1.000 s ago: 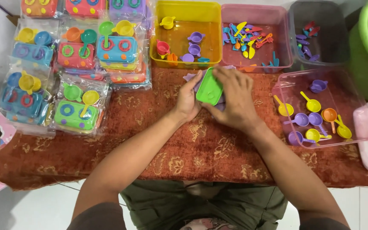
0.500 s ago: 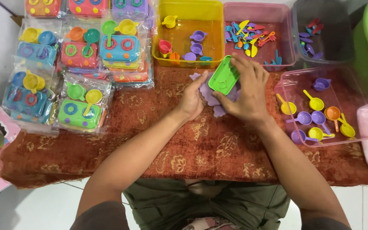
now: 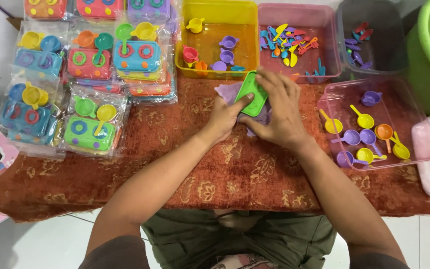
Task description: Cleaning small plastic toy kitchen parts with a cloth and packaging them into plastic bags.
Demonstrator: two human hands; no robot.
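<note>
Both hands meet over the red patterned cloth on the worktop [image 3: 255, 174], just in front of the yellow tub [image 3: 215, 47]. The left hand [image 3: 222, 117] and right hand [image 3: 277, 109] together pinch a green toy stove [image 3: 251, 93], tilted on edge, the left thumb pressed on its face and the right fingers curled over its far side. Beneath the stove lies a purple toy piece [image 3: 227, 91], partly hidden by the hands. The yellow tub holds small toy cups. Right of it stands a pink tub [image 3: 299, 15] of toy utensils. Further right of the yellow tub, a clear pink tray [image 3: 389, 159] holds little pans. Left of the yellow tub lie bagged toy stove sets [image 3: 90, 119].
</note>
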